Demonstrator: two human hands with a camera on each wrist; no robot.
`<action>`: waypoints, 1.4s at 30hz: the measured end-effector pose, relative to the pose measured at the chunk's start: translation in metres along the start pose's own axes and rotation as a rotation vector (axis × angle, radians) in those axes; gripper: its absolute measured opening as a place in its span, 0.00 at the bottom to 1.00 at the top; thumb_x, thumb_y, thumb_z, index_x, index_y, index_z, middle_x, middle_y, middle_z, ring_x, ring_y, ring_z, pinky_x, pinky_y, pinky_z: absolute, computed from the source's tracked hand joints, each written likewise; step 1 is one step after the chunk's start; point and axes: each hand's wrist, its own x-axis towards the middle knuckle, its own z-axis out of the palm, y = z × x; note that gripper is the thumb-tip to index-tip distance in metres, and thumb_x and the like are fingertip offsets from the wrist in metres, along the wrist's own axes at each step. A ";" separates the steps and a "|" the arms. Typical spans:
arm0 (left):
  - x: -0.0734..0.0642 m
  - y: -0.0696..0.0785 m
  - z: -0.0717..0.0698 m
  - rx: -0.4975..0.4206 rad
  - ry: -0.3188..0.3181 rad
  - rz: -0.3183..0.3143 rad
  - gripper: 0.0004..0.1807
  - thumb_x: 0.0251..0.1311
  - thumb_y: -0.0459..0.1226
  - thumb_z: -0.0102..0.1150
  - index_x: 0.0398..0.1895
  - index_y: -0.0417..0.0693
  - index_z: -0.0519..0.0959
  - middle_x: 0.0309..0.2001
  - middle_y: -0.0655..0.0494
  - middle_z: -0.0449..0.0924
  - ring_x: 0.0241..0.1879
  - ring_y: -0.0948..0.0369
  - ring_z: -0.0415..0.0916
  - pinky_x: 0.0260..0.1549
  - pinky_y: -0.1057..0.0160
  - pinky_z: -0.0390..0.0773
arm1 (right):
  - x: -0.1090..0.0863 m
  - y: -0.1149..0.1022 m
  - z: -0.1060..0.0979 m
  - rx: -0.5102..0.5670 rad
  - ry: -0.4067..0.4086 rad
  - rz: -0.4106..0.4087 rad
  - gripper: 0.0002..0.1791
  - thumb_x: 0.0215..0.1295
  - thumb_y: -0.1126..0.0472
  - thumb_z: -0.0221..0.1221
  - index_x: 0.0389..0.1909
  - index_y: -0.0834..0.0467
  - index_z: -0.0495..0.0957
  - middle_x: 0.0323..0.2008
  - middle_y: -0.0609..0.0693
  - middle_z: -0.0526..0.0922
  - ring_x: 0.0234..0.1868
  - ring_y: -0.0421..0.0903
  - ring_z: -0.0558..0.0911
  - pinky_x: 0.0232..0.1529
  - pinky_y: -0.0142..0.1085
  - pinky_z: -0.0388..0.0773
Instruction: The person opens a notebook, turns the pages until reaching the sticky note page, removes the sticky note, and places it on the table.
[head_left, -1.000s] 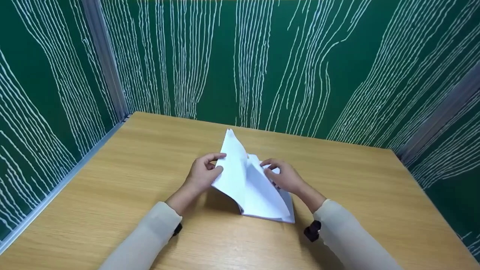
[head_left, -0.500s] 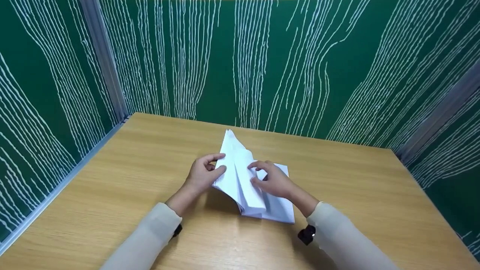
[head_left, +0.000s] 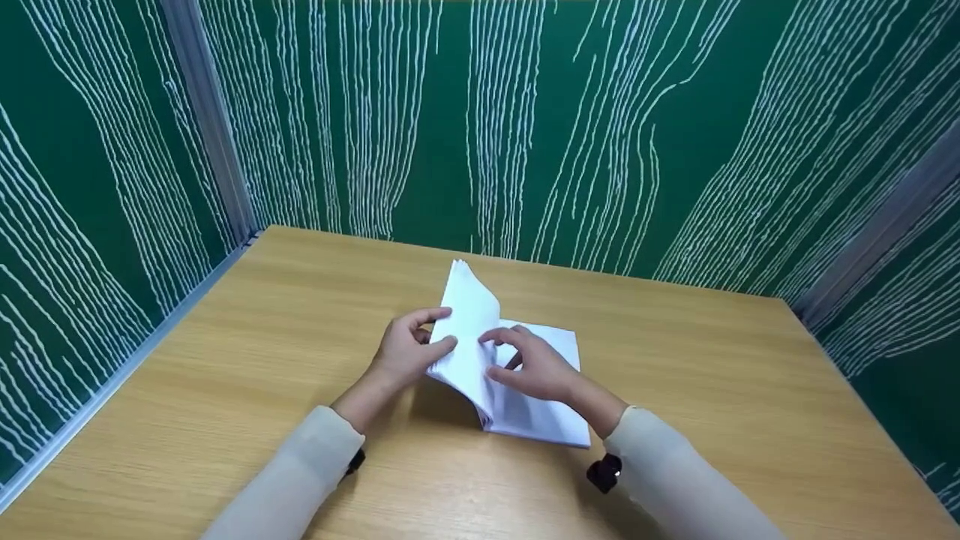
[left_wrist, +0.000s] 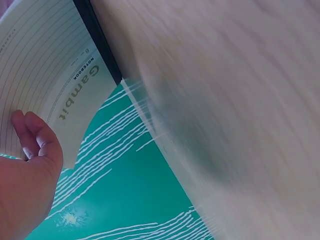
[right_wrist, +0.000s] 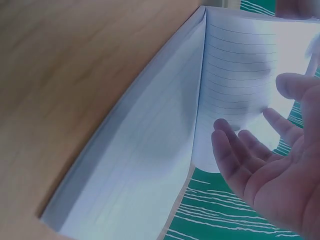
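A lined notebook (head_left: pixel 544 420) lies open on the table, its right part flat and its left pages (head_left: pixel 469 300) standing up at a slant. My left hand (head_left: pixel 405 349) pinches the outer edge of those raised pages between thumb and fingers. In the left wrist view, the page (left_wrist: pixel 55 75) facing out carries the words "Gambit" and "NOTEBOOK", near a dark spine. My right hand (head_left: pixel 544 371) is over the flat pages, fingertips right at the raised page. The right wrist view shows its fingers (right_wrist: pixel 232 160) loosely bent and spread in front of the lined sheet.
The wooden table (head_left: pixel 300 285) extends around the notebook on all sides. Green walls (head_left: pixel 435 150) with white wavy lines enclose its back and sides, meeting at grey corner posts (head_left: pixel 214 120). A dark wrist device (head_left: pixel 604 472) sits below the right sleeve.
My right hand has moved left, swinging a page from the right side over against the raised pages. The flat right page now shows. My left hand keeps its grip in place.
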 end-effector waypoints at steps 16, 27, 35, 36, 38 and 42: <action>-0.009 0.022 -0.005 -0.031 -0.056 -0.009 0.22 0.51 0.29 0.52 0.53 0.45 0.71 0.50 0.47 0.70 0.34 0.55 0.77 0.30 0.63 0.78 | 0.012 0.038 -0.027 -0.203 0.194 0.120 0.16 0.51 0.46 0.56 0.41 0.45 0.77 0.47 0.48 0.71 0.47 0.50 0.70 0.45 0.46 0.70; -0.001 0.006 -0.004 -0.013 -0.033 0.043 0.22 0.49 0.29 0.52 0.51 0.46 0.73 0.49 0.51 0.71 0.14 0.65 0.61 0.13 0.72 0.63 | 0.012 0.080 -0.047 -0.336 0.138 0.377 0.26 0.45 0.44 0.61 0.47 0.47 0.74 0.49 0.54 0.68 0.51 0.56 0.61 0.50 0.57 0.59; 0.001 -0.003 -0.001 0.001 -0.014 0.036 0.21 0.49 0.32 0.53 0.50 0.51 0.73 0.47 0.56 0.72 0.21 0.61 0.72 0.19 0.68 0.72 | 0.007 0.102 -0.046 -0.419 0.062 0.431 0.34 0.44 0.40 0.60 0.54 0.49 0.70 0.51 0.58 0.67 0.50 0.58 0.59 0.48 0.59 0.59; 0.001 -0.002 -0.002 -0.003 -0.019 0.035 0.21 0.49 0.31 0.53 0.50 0.51 0.73 0.47 0.55 0.72 0.21 0.61 0.73 0.19 0.68 0.72 | 0.007 0.103 -0.046 -0.424 0.062 0.430 0.34 0.44 0.40 0.60 0.54 0.49 0.70 0.51 0.58 0.67 0.50 0.58 0.59 0.47 0.59 0.59; -0.001 0.001 -0.003 -0.014 -0.034 0.029 0.22 0.50 0.31 0.53 0.51 0.49 0.73 0.48 0.54 0.72 0.22 0.60 0.73 0.19 0.68 0.72 | 0.006 0.106 -0.045 -0.428 0.063 0.428 0.35 0.43 0.39 0.60 0.54 0.49 0.70 0.51 0.59 0.67 0.50 0.59 0.59 0.47 0.59 0.60; -0.007 0.013 -0.006 -0.026 -0.056 0.010 0.22 0.51 0.29 0.52 0.52 0.45 0.71 0.48 0.49 0.71 0.25 0.59 0.75 0.22 0.67 0.74 | 0.005 0.107 -0.044 -0.436 0.048 0.433 0.36 0.44 0.38 0.59 0.56 0.48 0.69 0.52 0.59 0.66 0.50 0.59 0.58 0.48 0.58 0.61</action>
